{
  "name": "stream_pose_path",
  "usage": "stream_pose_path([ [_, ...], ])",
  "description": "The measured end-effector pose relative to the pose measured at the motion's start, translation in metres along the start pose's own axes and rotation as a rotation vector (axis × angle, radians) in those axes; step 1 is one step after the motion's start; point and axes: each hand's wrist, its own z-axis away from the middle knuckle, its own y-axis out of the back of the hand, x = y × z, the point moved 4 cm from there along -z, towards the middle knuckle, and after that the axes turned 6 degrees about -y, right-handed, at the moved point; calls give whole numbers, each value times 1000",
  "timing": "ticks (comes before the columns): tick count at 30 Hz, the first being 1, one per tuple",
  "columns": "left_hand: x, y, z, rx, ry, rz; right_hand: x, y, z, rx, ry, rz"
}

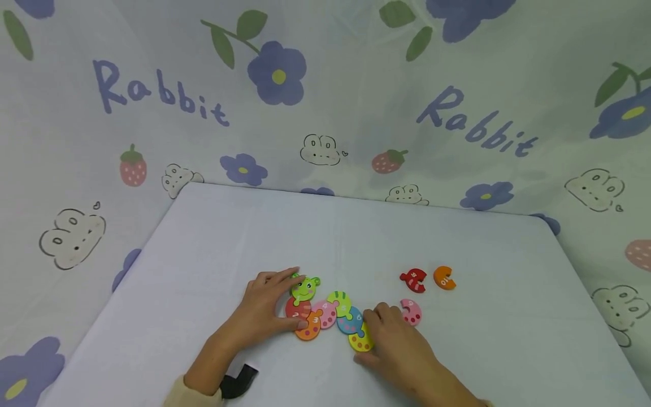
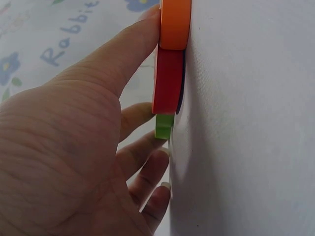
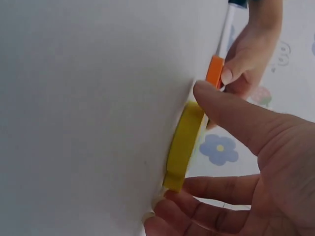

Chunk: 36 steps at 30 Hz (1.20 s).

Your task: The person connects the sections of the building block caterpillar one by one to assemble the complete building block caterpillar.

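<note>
A wooden caterpillar number puzzle winds across the white tabletop, its pieces fitted together. My left hand (image 1: 264, 311) spans its left end, with the thumb on the orange piece 3 (image 1: 308, 332) and fingers at the green head piece (image 1: 303, 290). Between these lies the red piece 2 (image 1: 295, 308). The pink piece 4 (image 1: 326, 315), green piece 5 (image 1: 339, 301) and blue piece 6 (image 1: 349, 322) follow rightward. At the right end my right hand (image 1: 399, 339) pinches the yellow piece (image 3: 183, 145) between thumb and fingers; its number is hidden.
Beyond the right hand lie a red piece 8 (image 1: 417, 281), an orange piece 10 (image 1: 444, 278) and a pink piece 9 (image 1: 414, 312), all separate. A black object (image 1: 240, 382) shows beside the left sleeve. A rabbit-print cloth (image 1: 356, 102) hangs behind the table.
</note>
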Motion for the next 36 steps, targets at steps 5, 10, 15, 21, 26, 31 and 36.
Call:
stream_pose_path([
  [5, 0, 0, -1, -8, 4, -9, 11, 9, 2, -37, 26, -46],
  [10, -1, -1, 0, -11, 17, -12, 22, 16, 6, -64, 108, -31],
  [15, -1, -2, 0, -16, 18, -13, 35, 23, 11, 7, 172, -5],
  [21, 0, -1, 0, -10, 12, -8, 51, 32, 7, 168, 125, 33],
  [26, 0, 0, 0, -11, 10, 1, 60, 27, 2, 191, 107, 83],
  [31, 0, -1, -1, -15, 13, -7, 71, 24, 3, 193, 97, 110],
  [36, 0, 0, 0, -17, 18, -14, 86, 27, 8, 226, 96, 107],
])
